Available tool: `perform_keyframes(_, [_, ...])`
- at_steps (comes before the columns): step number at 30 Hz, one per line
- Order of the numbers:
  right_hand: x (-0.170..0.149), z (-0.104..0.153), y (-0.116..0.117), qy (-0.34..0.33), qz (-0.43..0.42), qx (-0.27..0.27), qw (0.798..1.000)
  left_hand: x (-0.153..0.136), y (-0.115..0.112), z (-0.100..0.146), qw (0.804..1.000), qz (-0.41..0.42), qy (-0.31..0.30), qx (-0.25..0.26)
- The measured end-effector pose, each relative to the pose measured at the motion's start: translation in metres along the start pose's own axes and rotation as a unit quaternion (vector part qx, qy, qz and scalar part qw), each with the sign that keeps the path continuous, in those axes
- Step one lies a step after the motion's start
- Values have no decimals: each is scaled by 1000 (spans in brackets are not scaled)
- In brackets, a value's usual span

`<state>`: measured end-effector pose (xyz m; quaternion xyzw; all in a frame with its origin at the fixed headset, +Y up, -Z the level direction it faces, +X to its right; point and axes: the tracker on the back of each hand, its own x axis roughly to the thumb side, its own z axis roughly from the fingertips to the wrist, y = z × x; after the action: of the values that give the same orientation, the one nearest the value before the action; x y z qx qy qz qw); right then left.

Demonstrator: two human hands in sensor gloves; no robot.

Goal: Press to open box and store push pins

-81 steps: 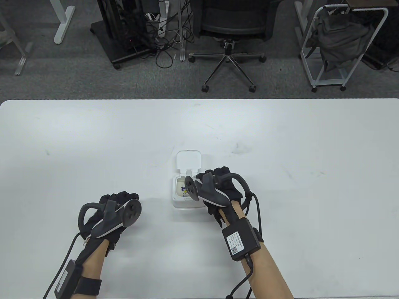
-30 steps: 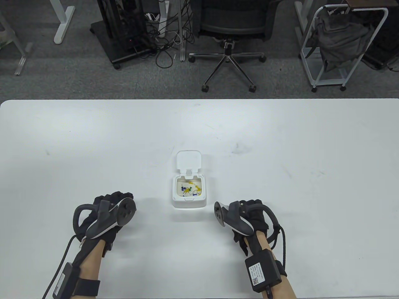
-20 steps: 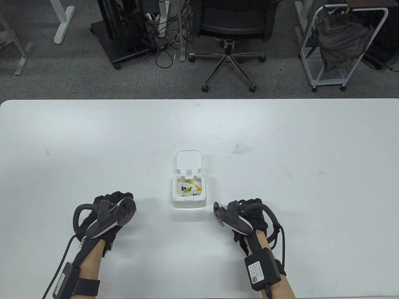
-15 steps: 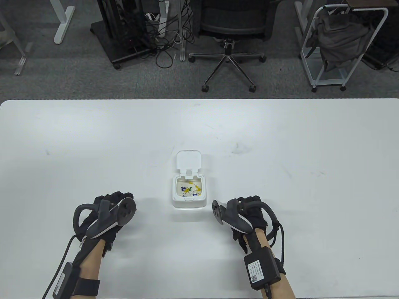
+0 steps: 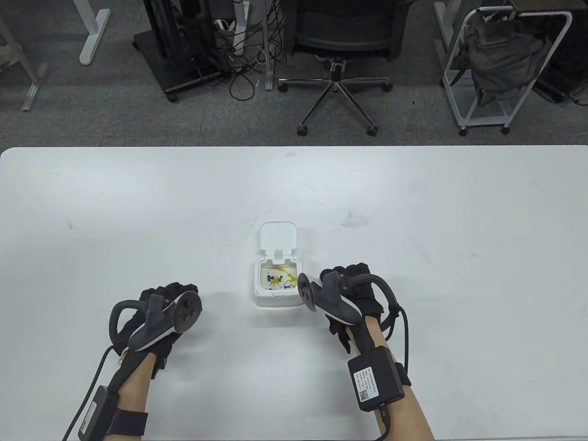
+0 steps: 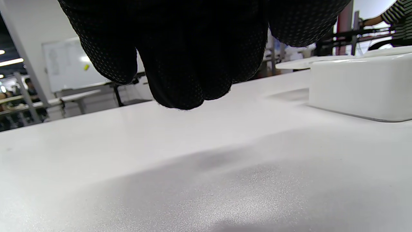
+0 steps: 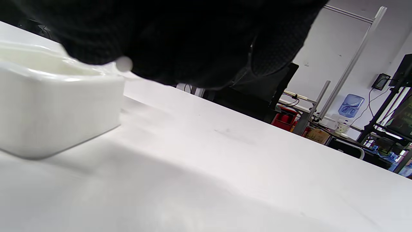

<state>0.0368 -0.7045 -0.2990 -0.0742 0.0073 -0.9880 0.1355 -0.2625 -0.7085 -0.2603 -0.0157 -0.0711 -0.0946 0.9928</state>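
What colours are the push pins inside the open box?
Yellow, blue and white push pins; clearest in the table view.

Grey carpet [image 5: 115, 119], office chair [image 5: 340, 41], white trolley [image 5: 505, 64] behind.

behind the white surface [image 5: 138, 206] there's a black office chair [image 5: 342, 41], a tangle of cables [image 5: 243, 59] on grey carpet, and a white rack [image 5: 505, 69] holding a grey bag [image 5: 500, 55].
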Motion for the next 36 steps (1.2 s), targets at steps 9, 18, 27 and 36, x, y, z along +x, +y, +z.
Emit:
perform_keyframes(9, [31, -22, -16, -27, -24, -3, 999, 5, 1, -3, 1000, -7, -12, 2])
perform_keyframes(18, [58, -34, -24, -54, -17, -12, 998, 6, 0, -4, 1000, -3, -14, -4])
perform_keyframes(27, [68, -41, -20, -64, -20, -4, 998, 8, 2, -5, 1000, -7, -19, 0])
perform_keyframes(36, [60, -52, -26, -57, -42, -6, 997, 9, 2, -7, 1000, -11, -24, -1])
